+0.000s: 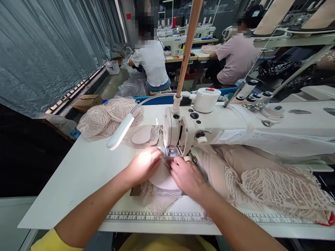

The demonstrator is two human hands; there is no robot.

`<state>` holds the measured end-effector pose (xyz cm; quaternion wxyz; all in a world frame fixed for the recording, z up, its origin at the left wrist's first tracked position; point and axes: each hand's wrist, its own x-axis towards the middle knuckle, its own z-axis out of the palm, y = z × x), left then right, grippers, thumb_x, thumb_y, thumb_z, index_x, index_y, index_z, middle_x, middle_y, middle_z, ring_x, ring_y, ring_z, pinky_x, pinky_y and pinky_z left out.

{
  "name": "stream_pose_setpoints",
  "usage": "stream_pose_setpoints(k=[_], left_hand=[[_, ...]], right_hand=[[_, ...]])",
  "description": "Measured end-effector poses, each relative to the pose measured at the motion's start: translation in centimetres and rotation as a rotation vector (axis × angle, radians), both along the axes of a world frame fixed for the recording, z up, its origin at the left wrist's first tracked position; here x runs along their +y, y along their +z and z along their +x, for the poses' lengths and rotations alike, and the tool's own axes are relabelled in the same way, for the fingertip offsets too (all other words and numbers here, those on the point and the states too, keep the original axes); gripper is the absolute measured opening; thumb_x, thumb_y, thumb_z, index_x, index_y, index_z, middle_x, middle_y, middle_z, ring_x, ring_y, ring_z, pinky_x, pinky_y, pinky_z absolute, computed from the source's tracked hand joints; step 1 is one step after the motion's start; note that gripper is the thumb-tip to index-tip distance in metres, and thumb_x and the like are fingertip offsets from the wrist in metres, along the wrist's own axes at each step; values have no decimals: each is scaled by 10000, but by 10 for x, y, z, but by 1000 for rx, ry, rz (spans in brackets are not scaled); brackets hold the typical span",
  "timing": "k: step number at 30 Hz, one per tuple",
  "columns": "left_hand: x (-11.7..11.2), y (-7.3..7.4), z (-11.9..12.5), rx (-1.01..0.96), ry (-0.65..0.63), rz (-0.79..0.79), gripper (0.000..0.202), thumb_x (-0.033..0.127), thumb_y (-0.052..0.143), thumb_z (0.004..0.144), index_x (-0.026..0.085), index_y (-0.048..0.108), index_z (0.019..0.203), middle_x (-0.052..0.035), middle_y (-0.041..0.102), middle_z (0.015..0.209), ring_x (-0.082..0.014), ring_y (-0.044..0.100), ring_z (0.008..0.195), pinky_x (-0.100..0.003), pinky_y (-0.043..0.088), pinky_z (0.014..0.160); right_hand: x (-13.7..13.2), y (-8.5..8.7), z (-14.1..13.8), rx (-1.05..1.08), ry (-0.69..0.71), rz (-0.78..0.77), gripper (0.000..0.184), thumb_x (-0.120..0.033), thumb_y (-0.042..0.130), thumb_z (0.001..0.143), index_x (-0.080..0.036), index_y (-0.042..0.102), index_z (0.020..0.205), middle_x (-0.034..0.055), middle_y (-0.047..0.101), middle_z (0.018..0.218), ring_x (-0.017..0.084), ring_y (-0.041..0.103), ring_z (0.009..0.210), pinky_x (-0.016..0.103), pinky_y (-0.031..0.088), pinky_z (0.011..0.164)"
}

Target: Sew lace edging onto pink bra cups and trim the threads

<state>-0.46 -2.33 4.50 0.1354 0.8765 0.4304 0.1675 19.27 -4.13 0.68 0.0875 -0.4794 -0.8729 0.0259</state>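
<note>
My left hand [145, 164] rests beside the needle area of a white sewing machine [217, 120], its fingers closed together on the upper left edge of a pale pink rounded fabric piece [163, 178]. On the other side, my right hand [187, 175] has its fingers bent and pressed on the right edge of the same piece. Beige lace fabric [158, 202] hangs out below it toward the ruler strip [138, 217]. The presser foot [171, 152] is just beyond my fingertips. Behind it lies another lace-edged oval piece [141, 135]. My fingertips partly hide the seam.
Lace pieces [110, 116] are heaped at the table's back left. A lamp [120, 131] on a bent neck hangs over the left side. More beige lace fabric [261, 181] lies to the right, under the machine arm. Two people sit at other machines beyond.
</note>
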Motion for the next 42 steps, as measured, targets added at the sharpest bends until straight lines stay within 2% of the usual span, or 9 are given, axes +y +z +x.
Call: stream_pose_setpoints(k=[4, 7, 9, 17, 26, 30, 34, 37, 42], left_hand=[[-19, -17, 6, 80, -78, 58, 268, 196, 405, 925, 129, 568, 1127, -152, 621, 1163, -257, 582, 1073, -406, 508, 901], [-21, -31, 7, 133, -70, 126, 318, 215, 432, 914, 94, 543, 1186, -189, 581, 1252, -295, 534, 1173, -472, 479, 968], [-18, -34, 7, 163, -85, 123, 352, 236, 447, 911, 76, 527, 1214, -200, 568, 1274, -300, 515, 1202, -479, 463, 994], [-4, -31, 2, 166, -136, 85, 478, 309, 473, 891, 75, 488, 1307, -190, 512, 1359, -302, 460, 1270, -460, 398, 1072], [10, -25, -2, 225, -207, 27, 523, 317, 476, 879, 46, 485, 1327, -203, 477, 1391, -310, 440, 1292, -444, 366, 1096], [17, -22, -6, 232, -257, 25, 510, 271, 475, 864, 62, 486, 1329, -180, 488, 1386, -289, 451, 1279, -415, 352, 1101], [16, -15, -9, 268, -255, 76, 442, 178, 490, 829, 96, 542, 1260, -163, 525, 1345, -305, 475, 1226, -453, 377, 1042], [9, -12, -7, 279, -242, 149, 376, 135, 491, 817, 90, 575, 1180, -181, 526, 1315, -332, 454, 1214, -510, 339, 1026], [-2, -19, -1, 179, -252, 116, 300, 268, 499, 870, 125, 575, 1123, -147, 597, 1106, -288, 524, 1033, -499, 349, 991]], right_hand=[[-1, -2, 0, 8, -2, 23, 258, -240, 449, 932, -210, 632, 1112, 59, 611, 914, 182, 527, 748, 319, 311, 616], [-1, -4, -1, 6, -8, 33, 266, -254, 447, 938, -211, 625, 1131, 58, 608, 901, 191, 538, 767, 325, 318, 621], [-1, -4, -1, 0, -14, 35, 272, -254, 454, 934, -206, 618, 1146, 61, 610, 906, 197, 545, 783, 326, 324, 623], [-1, -2, -1, -7, -57, 17, 276, -255, 480, 929, -179, 618, 1156, 83, 638, 967, 219, 566, 837, 327, 342, 634], [1, 1, -4, -18, -91, 9, 310, -271, 512, 910, -166, 620, 1181, 113, 646, 1089, 230, 584, 863, 324, 366, 639], [2, 0, -3, -11, -97, 4, 309, -255, 523, 895, -171, 633, 1171, 109, 653, 1115, 223, 596, 863, 314, 389, 668], [3, 3, 2, 45, -118, -64, 301, -189, 460, 908, -181, 647, 1144, 108, 679, 1052, 211, 617, 863, 304, 423, 735], [4, 3, 6, 120, -139, -59, 327, -143, 411, 913, -176, 655, 1127, 92, 699, 958, 204, 625, 840, 290, 432, 723], [4, -1, 10, 152, -121, 7, 333, -124, 412, 897, -162, 678, 1092, 89, 707, 912, 203, 621, 792, 282, 432, 689]])
